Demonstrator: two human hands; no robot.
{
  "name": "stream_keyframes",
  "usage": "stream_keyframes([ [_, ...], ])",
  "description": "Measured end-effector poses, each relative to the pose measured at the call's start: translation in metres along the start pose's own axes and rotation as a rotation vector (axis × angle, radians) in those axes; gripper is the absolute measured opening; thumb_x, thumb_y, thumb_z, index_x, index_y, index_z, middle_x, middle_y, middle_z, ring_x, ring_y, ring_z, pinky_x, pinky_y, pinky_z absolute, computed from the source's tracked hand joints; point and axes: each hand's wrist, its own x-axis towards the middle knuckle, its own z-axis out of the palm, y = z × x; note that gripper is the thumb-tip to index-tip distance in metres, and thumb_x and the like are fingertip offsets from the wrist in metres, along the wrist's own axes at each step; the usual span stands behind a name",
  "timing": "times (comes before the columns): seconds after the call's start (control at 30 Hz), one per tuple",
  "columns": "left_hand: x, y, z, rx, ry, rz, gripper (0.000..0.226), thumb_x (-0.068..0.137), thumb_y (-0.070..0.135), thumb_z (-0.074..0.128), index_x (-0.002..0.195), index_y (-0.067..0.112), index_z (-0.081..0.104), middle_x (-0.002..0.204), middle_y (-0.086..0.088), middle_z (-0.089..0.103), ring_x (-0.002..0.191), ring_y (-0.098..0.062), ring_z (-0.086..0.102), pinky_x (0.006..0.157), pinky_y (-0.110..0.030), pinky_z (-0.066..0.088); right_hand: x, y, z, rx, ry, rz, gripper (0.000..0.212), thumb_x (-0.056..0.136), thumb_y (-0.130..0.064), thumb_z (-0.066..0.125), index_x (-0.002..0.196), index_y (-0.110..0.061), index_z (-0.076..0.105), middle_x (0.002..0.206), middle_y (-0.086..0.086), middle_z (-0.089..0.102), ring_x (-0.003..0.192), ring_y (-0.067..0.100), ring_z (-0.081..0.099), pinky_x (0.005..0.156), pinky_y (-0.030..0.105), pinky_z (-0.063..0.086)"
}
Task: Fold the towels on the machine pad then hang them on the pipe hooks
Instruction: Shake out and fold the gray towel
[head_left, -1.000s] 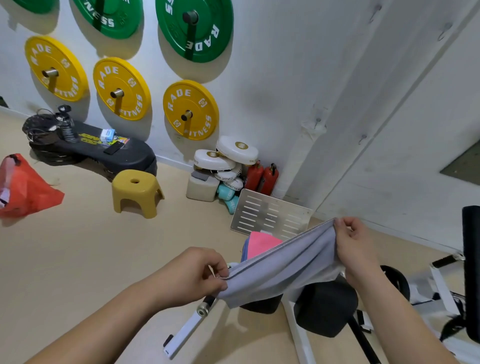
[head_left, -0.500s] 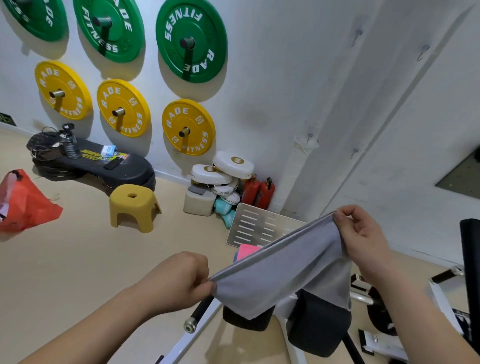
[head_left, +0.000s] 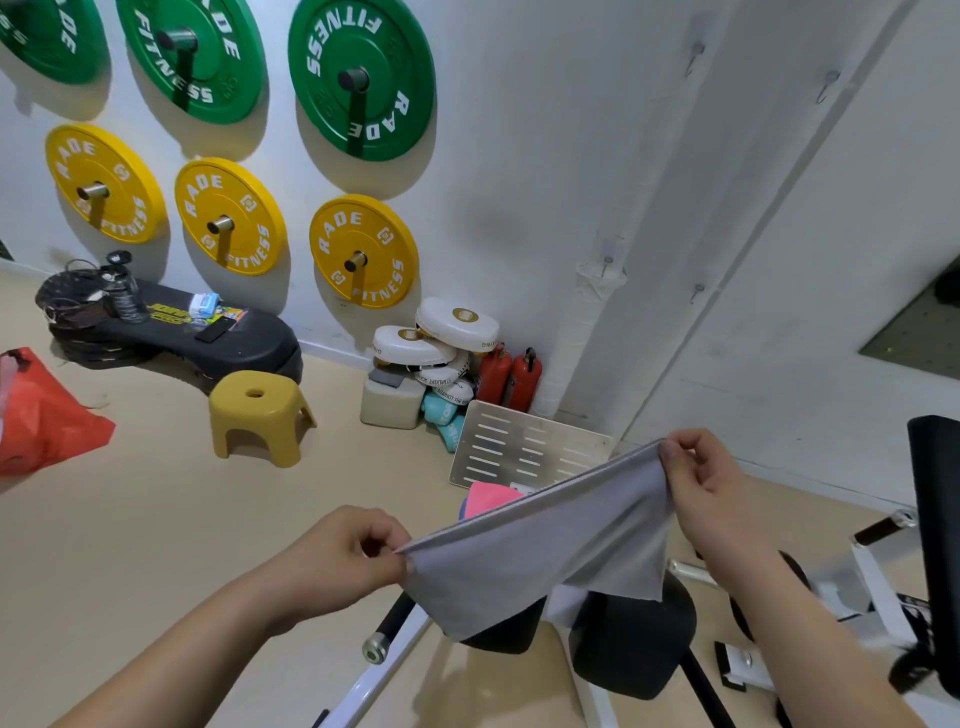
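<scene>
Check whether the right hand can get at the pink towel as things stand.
Probably not directly. The right hand pinches a corner of the grey towel, which the left hand holds stretched across in front of the pink towel; only its top shows behind the grey edge.

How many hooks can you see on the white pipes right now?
4: upper left hook, upper right hook, lower left hook, lower right hook. More may sit above the frame.
</scene>
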Motion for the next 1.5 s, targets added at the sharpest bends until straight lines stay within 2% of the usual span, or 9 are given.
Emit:
stream_keyframes([
  [0.13,0.006,0.01,0.002,-0.586,0.183,-0.004,0.029,0.091,0.033,0.069,0.084,0.005,0.063,0.081,-0.015,0.054,0.08,-0.024,0.051,0.074,-0.036,0.042,-0.006,0.016,0.018,0.029,0.119,0.117,0.016,0.107,-0.03,0.046,0.093,-0.029,0.053,0.087,0.008,0.062,0.082,0.023,0.057,0.073,0.039,0.044],
  [0.33,0.019,0.011,0.027,-0.575,0.442,-0.185,0.035,0.095,0.026,0.072,0.061,0.016,0.066,0.06,-0.005,0.06,0.06,-0.021,0.049,0.059,-0.03,0.041,-0.035,0.032,0.051,0.184,0.112,0.344,0.017,0.105,-0.031,0.052,0.102,-0.017,0.06,0.086,0.015,0.069,0.076,0.025,0.064,0.068,0.037,0.051],
  [0.6,-0.003,0.052,0.099,-0.353,0.326,0.05,0.045,0.099,0.023,0.064,0.057,0.01,0.054,0.054,0.006,0.042,0.054,-0.009,0.036,0.053,-0.023,0.03,-0.104,-0.002,0.101,0.25,-0.134,0.282,0.01,0.094,-0.016,0.071,0.085,-0.013,0.074,0.08,0.009,0.075,0.082,0.03,0.071,0.08,0.042,0.06],
  [0.73,-0.014,0.052,0.108,-0.355,0.295,0.089,0.041,0.104,0.024,0.052,0.068,0.012,0.067,0.054,0.009,0.056,0.053,-0.005,0.045,0.053,-0.019,0.034,-0.118,-0.005,0.099,0.335,-0.144,0.332,0.009,0.09,-0.015,0.077,0.082,-0.014,0.08,0.081,0.012,0.077,0.082,0.036,0.073,0.076,0.045,0.063],
  [0.83,-0.015,0.043,0.106,-0.294,0.271,0.127,0.037,0.106,0.026,0.051,0.076,0.012,0.067,0.064,-0.005,0.065,0.059,-0.009,0.05,0.059,-0.029,0.039,-0.121,-0.008,0.095,0.356,-0.166,0.339,0.01,0.09,-0.012,0.076,0.085,-0.017,0.083,0.085,0.008,0.08,0.084,0.025,0.077,0.078,0.038,0.062],
  [1.07,-0.021,0.045,0.114,-0.182,0.199,0.19,0.03,0.106,0.032,0.046,0.094,0.021,0.071,0.075,-0.003,0.073,0.07,-0.026,0.067,0.066,-0.042,0.055,-0.126,-0.013,0.097,0.268,-0.08,0.261,0.016,0.089,-0.011,0.076,0.077,-0.019,0.082,0.078,0.004,0.079,0.077,0.021,0.076,0.082,0.049,0.063],
  [1.27,-0.02,0.038,0.107,-0.156,0.183,0.205,0.02,0.095,0.039,0.057,0.086,0.025,0.068,0.071,-0.001,0.07,0.064,-0.025,0.063,0.064,-0.046,0.054,-0.133,-0.007,0.097,0.158,-0.191,0.173,0.018,0.093,-0.021,0.065,0.087,-0.028,0.08,0.089,0.002,0.076,0.085,0.019,0.075,0.082,0.049,0.061],
  [1.43,-0.015,0.036,0.082,-0.222,-0.003,0.241,0.027,0.1,0.028,0.05,0.104,0.013,0.071,0.091,-0.024,0.067,0.072,-0.025,0.058,0.071,-0.042,0.051,-0.122,-0.009,0.075,-0.004,-0.189,-0.078,0.03,0.084,-0.013,0.078,0.101,-0.039,0.077,0.107,-0.017,0.06,0.099,0.006,0.067,0.076,0.013,0.053],
  [1.5,-0.017,0.04,0.073,-0.109,-0.079,0.311,0.025,0.103,0.026,0.048,0.108,0.017,0.071,0.094,-0.014,0.07,0.085,-0.031,0.062,0.079,-0.046,0.052,-0.113,-0.012,0.06,-0.135,-0.337,-0.167,0.046,0.083,-0.033,0.08,0.125,-0.046,0.064,0.127,-0.026,0.056,0.125,-0.002,0.054,0.097,0.01,0.043],
])
